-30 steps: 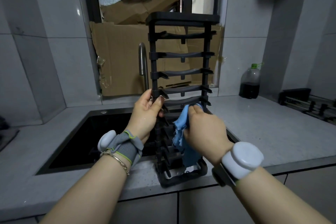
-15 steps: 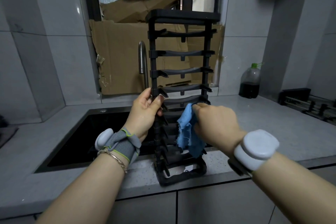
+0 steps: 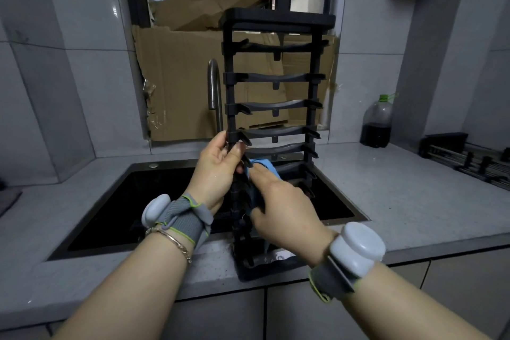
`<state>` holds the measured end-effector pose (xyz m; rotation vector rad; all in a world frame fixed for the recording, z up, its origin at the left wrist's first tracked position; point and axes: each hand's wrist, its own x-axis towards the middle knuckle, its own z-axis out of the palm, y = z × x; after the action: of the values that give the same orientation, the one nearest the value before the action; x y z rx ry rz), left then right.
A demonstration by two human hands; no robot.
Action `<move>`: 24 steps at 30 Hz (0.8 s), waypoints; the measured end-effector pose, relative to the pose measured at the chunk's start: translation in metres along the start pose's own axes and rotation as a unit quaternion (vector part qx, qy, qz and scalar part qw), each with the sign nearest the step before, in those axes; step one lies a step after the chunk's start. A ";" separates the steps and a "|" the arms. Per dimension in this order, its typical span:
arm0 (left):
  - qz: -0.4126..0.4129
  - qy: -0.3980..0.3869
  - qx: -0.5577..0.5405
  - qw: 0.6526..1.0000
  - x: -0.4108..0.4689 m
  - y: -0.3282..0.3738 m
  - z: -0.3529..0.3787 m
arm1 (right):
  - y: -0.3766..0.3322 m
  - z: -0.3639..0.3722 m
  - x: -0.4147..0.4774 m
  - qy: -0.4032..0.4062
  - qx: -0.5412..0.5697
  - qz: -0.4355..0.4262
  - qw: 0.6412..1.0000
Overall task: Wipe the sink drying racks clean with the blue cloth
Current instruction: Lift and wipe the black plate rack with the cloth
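Observation:
A black drying rack (image 3: 276, 77) stands on end on the counter's front edge, its rungs rising like a ladder in front of the sink. My left hand (image 3: 218, 165) grips the rack's left upright near a middle rung. My right hand (image 3: 284, 207) holds the blue cloth (image 3: 262, 167) and presses it against a lower rung close to the left upright. Most of the cloth is hidden under that hand; only a bright fold shows above the fingers.
The black sink (image 3: 143, 201) lies to the left behind the rack, with a steel tap (image 3: 215, 96) at its back. A second dark rack (image 3: 469, 157) lies on the counter (image 3: 400, 201) at far right. A green-capped bottle (image 3: 378, 121) stands by the wall. Cardboard (image 3: 179, 85) fills the window.
My right hand has moved the cloth left along the rung, from the right side toward the left upright, and the cloth is now bunched under it. My left hand keeps its grip.

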<state>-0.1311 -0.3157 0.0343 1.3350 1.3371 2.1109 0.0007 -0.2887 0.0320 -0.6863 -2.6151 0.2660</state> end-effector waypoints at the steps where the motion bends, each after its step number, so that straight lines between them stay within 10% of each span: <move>1: 0.003 -0.005 -0.009 1.000 0.001 0.000 0.001 | 0.004 -0.002 0.000 0.003 -0.020 -0.001 1.000; 7: 0.003 -0.009 -0.015 1.000 0.001 0.000 0.000 | 0.030 -0.012 0.003 0.022 -0.143 0.067 0.987; 17: 0.007 0.022 0.017 1.000 0.002 -0.001 0.000 | -0.013 -0.002 0.016 -0.022 0.096 -0.016 0.995; 24: 0.004 0.002 0.047 0.999 0.002 0.003 -0.006 | 0.004 -0.016 0.012 -0.020 -0.137 -0.011 0.990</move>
<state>-0.1367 -0.3190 0.0374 1.3760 1.4520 2.0789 -0.0005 -0.2779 0.0494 -0.7487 -2.7236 -0.0901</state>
